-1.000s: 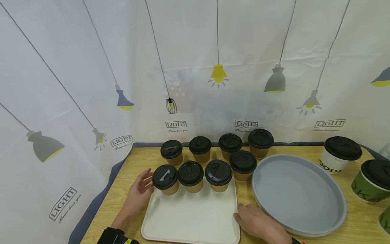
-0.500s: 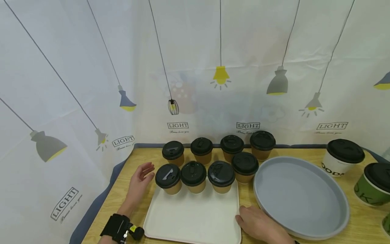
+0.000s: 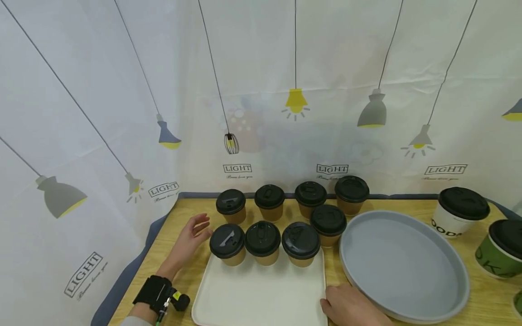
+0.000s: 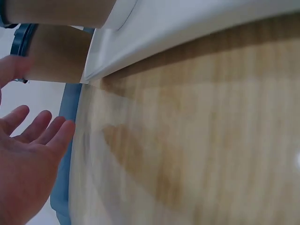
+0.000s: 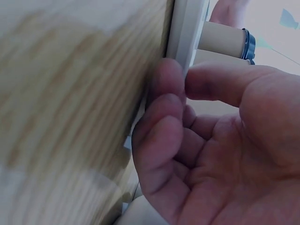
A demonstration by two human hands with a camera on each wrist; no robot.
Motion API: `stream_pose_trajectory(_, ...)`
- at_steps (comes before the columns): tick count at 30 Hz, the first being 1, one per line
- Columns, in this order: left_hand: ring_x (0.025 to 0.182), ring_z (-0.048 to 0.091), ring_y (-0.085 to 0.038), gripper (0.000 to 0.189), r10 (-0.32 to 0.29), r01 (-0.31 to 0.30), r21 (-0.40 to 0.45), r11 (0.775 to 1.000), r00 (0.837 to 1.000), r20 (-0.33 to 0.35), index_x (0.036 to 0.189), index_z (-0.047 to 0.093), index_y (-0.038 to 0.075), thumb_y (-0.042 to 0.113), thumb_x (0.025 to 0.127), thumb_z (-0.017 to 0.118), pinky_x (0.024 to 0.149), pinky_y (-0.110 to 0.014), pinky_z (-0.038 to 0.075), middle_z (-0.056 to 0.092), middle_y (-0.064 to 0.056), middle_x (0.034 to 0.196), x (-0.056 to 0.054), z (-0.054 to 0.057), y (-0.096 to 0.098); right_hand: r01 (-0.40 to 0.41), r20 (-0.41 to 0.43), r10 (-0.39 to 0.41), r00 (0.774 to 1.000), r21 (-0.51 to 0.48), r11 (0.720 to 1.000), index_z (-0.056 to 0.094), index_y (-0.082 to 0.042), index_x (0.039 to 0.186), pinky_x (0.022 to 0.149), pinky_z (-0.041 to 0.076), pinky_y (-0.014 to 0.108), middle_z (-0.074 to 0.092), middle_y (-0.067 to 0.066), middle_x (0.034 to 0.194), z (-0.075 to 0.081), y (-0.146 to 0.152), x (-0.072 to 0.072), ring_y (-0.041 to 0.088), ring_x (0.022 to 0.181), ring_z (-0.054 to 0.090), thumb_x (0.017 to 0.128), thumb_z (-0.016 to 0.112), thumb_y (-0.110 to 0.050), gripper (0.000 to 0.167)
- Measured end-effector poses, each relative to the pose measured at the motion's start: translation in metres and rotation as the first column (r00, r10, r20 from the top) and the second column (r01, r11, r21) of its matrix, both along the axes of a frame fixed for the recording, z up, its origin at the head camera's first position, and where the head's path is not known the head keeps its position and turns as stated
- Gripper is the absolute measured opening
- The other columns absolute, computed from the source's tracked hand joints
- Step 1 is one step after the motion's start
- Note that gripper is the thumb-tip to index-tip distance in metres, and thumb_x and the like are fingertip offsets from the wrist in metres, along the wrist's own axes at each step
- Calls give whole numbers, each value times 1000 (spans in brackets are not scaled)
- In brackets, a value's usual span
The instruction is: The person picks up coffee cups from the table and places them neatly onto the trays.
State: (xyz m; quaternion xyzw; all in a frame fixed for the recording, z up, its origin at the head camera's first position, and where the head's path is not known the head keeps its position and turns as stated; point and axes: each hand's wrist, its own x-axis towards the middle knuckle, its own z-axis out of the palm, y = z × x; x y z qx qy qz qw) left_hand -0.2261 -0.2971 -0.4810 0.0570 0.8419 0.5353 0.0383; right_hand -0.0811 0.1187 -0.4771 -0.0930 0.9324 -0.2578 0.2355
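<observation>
A white rectangular tray (image 3: 261, 299) lies on the wooden table, with three lidded brown paper cups standing along its far end: a left cup (image 3: 227, 242), a middle cup (image 3: 263, 242) and a right cup (image 3: 301, 242). My right hand (image 3: 350, 305) pinches the tray's right edge between thumb and fingers; the right wrist view shows the fingertips (image 5: 168, 77) at the rim. Beside the left cup, my left hand (image 3: 190, 237) is held with fingers loosely extended and nothing in it. In the left wrist view those fingers (image 4: 58, 136) are apart from the tray.
Behind the tray stand several more brown cups (image 3: 269, 201) with black lids, one (image 3: 328, 224) close to its far right corner. A round grey tray (image 3: 403, 267) lies to the right. Larger white (image 3: 458, 213) and green (image 3: 501, 249) cups stand beyond it. A printed curtain borders the table.
The white tray and its three cups have slid slightly toward me, widening the gap to the back cups. My right hand moved with it. My left hand has shifted away from the tray's edge.
</observation>
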Motion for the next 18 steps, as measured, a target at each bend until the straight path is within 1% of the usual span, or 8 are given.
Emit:
stream_pose_trajectory(2,148,35,-42,70,-37,37,-5,999,999,25,160,27,4,15,103,65,114,-54,41,34,-21,160,-6,1,2,-5,-10,5,1000,-3,1000,55,-11,60,51,31,31,41,-1,54,-1,3,3,16,48,35,97,68,-13,39)
stream_pose_trajectory(4,150,32,-43,76,-71,71,-7,997,996,45,162,22,5,16,102,67,115,-55,39,29,-21,163,-14,1,5,-5,-1,5,1000,-3,1000,54,-12,58,50,30,31,40,-2,52,-1,5,5,16,47,34,97,69,-13,42)
stream_pose_trajectory(6,151,29,-44,81,-101,102,-13,995,993,55,164,18,7,16,101,68,115,-56,39,25,-22,165,-22,1,8,-3,9,3,1000,-1,1000,54,-12,58,50,32,32,41,-1,52,-1,6,6,16,47,36,97,68,-13,42)
stream_pose_trajectory(8,151,28,-45,85,-119,120,-11,993,991,67,165,15,10,17,100,70,115,-56,38,23,-22,166,-29,-1,11,-1,8,1,1000,4,1000,56,-12,59,51,35,33,44,-1,53,-1,6,7,17,48,40,97,69,-13,40)
stream_pose_trajectory(12,152,25,-45,91,-142,142,13,990,986,84,166,11,13,17,99,72,116,-55,37,19,-21,168,-41,-6,16,-4,4,4,1000,9,1000,59,-12,61,52,39,35,50,1,54,-2,6,7,17,49,46,97,70,-15,38)
stream_pose_trajectory(14,153,24,-45,94,-139,136,35,990,986,90,166,10,15,18,97,74,117,-56,35,17,-20,169,-46,-7,18,-2,16,1,1000,6,1000,59,-12,61,51,39,34,51,1,54,-3,7,6,17,49,47,97,70,-16,38)
stream_pose_trajectory(18,153,20,-48,98,-138,133,59,989,986,94,166,8,17,19,95,76,120,-60,29,13,-20,171,-54,-7,20,2,74,-2,997,-6,1000,60,-12,64,51,36,31,51,1,56,-3,9,3,16,49,44,99,69,-19,37)
